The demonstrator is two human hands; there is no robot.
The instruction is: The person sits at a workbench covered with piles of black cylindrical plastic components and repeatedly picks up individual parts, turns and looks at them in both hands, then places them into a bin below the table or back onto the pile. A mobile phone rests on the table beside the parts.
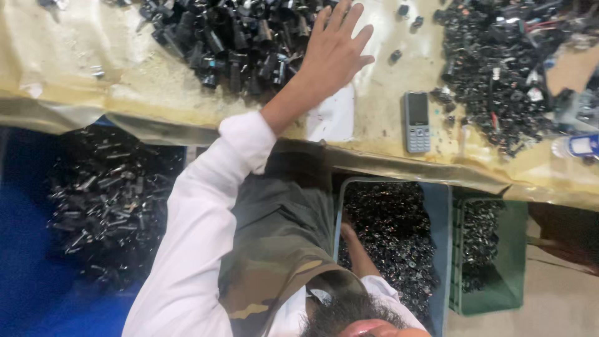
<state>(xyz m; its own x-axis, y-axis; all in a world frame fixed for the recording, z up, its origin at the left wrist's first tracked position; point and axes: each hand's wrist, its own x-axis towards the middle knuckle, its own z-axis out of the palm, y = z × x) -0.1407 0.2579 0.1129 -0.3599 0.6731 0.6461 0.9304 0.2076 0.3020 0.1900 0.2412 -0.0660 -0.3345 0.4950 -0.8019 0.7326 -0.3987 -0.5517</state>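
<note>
Under the table edge a blue-grey bin (pixel 438 206) is seen, filled almost to its rim with small black parts. Just beside it, on the right, a green crate (pixel 499 299) is placed, and black parts are held in it too. On the left, lower than the table, a further heap of black parts (pixel 106 200) is spread over a blue sheet (pixel 31 281).

On the table (pixel 75 68), which is covered with a yellowish plastic film, a pile of black plastic parts (pixel 231 43) is laid. The left hand (pixel 334 53) is rested flat at the right edge of this pile, with the fingers spread apart and nothing clasped. A second heap (pixel 499 62) is laid well apart, at the right end. Between the two, a grey keypad phone (pixel 417 122), a white sheet (pixel 334 118) and a few loose parts (pixel 396 56) are found.

The right hand (pixel 347 229) is lowered into the blue-grey bin. It is dim and partly sunk among the parts, so it cannot be told whether the fingers are closed or apart. Both heaps on the table are cut off by the upper border. A clear bottle-like thing (pixel 577 146) is cut off at the right border.

Bare film is left around the phone and along the near edge of the table, where the film hangs in folds.
</note>
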